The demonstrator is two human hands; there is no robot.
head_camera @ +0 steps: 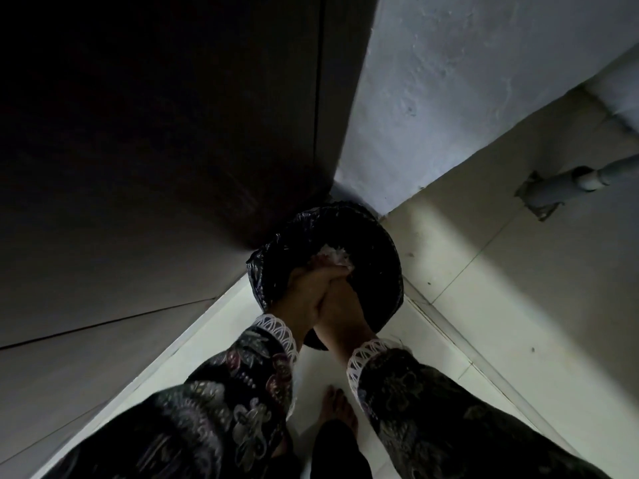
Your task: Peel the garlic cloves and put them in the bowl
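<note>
We observe the left hand (304, 292) and right hand (340, 302) pressed together above a black-lined bin (380, 243). They cup whitish garlic skins (332, 259). Whether either grip closes on them, and how the skins lie, we cannot tell.

Black bin liner (377, 236); dark floral sleeves (242, 382), white lace cuffs (280, 330).

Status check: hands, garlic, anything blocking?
Both hands: left hand and right hand pressed together over the black-lined bin. Whitish scraps at fingertips, likely peels. No cloves or bowl visible. Nothing blocking.
</note>
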